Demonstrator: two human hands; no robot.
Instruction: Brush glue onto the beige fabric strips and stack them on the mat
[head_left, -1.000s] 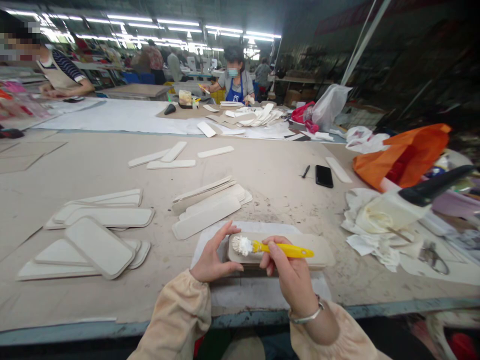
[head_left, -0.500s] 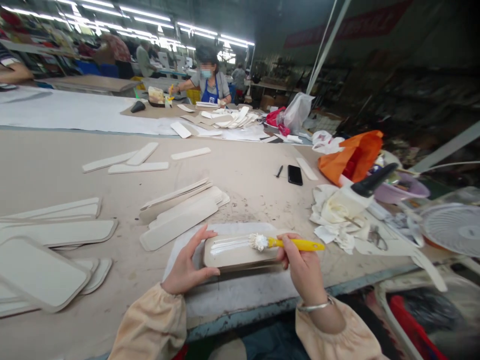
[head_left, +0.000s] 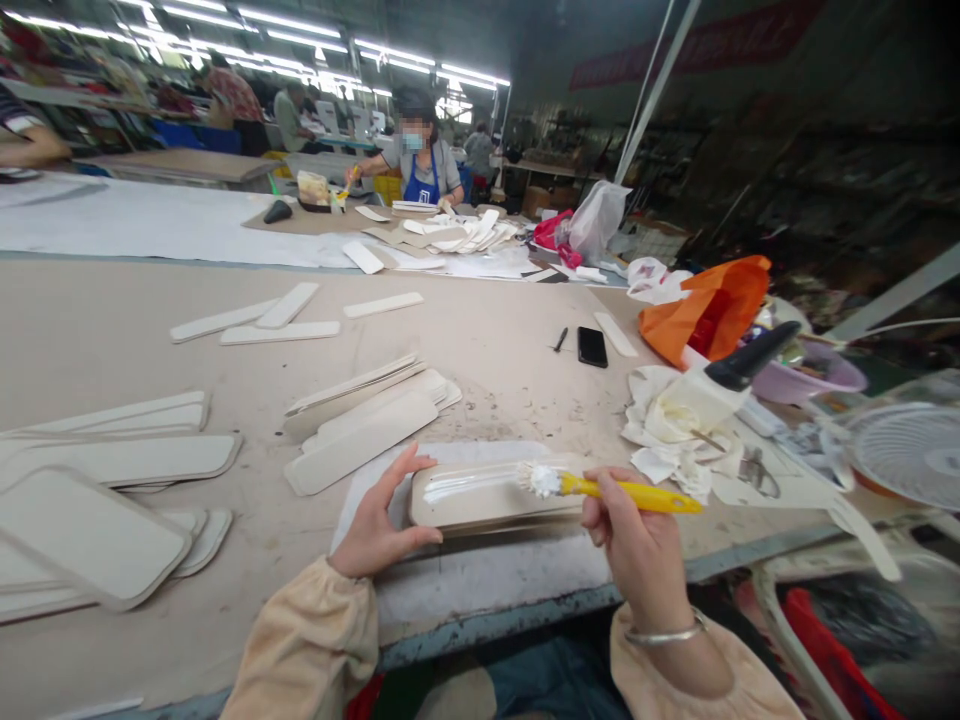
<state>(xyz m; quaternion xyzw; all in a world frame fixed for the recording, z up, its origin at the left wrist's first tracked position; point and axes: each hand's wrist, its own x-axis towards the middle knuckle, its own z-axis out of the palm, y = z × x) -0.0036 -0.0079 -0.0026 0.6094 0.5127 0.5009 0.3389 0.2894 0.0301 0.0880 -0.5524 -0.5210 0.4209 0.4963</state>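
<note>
The left hand point(head_left: 382, 525) brackets the left end of a stack of panels point(head_left: 480, 510), thumb on the near edge and fingers toward the far corner. The stack lies over a white sheet point(head_left: 495, 572) at the near side of the table point(head_left: 517, 400). Apart from it, the right hand point(head_left: 641, 530) is closed around a yellow brush point(head_left: 630, 492), its bristles loaded with white paste point(head_left: 550, 481).

A heavy load could spill over the edge and foul the panels beneath. If the left grip slackens, dragging bristles might skew the top panel; its fingers, near the wet streaks, could smear them.
</note>
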